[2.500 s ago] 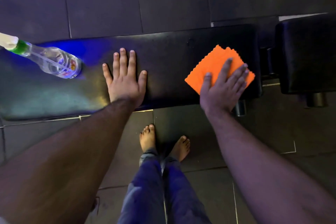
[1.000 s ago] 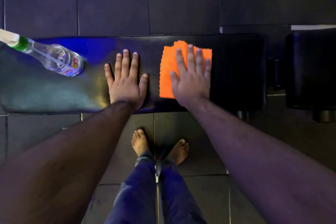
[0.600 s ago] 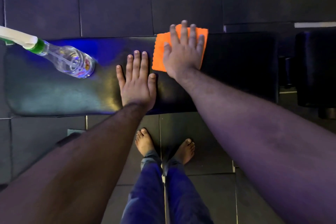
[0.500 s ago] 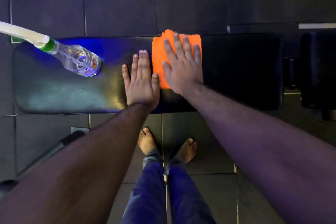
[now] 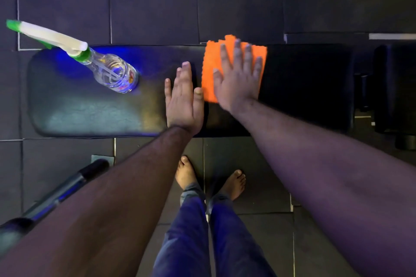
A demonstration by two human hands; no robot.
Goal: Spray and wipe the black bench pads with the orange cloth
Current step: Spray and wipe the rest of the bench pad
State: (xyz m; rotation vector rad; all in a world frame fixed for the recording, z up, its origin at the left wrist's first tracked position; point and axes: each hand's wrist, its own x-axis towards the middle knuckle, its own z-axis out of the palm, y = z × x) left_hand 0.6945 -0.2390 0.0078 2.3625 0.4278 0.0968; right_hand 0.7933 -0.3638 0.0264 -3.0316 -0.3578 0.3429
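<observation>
A long black bench pad (image 5: 94, 110) runs left to right in front of me. My right hand (image 5: 238, 81) lies flat with spread fingers on the orange cloth (image 5: 209, 74), pressing it onto the pad near the far edge. My left hand (image 5: 183, 99) rests flat on the pad just left of the cloth, fingers together, holding nothing. A clear spray bottle (image 5: 108, 69) with a green and white trigger head stands on the pad's left part. A second black pad (image 5: 396, 87) sits at the right edge of view.
Dark floor tiles surround the bench. My bare feet (image 5: 186, 173) stand just in front of it. A dark metal bar (image 5: 67, 189) slants across the floor at lower left. Bench supports (image 5: 362, 92) show in the gap between the two pads.
My right hand slid the orange cloth from the pad's right end leftward to beside my left hand, rubbing back and forth. The left hand drew its fingers together. The bottle stayed put.
</observation>
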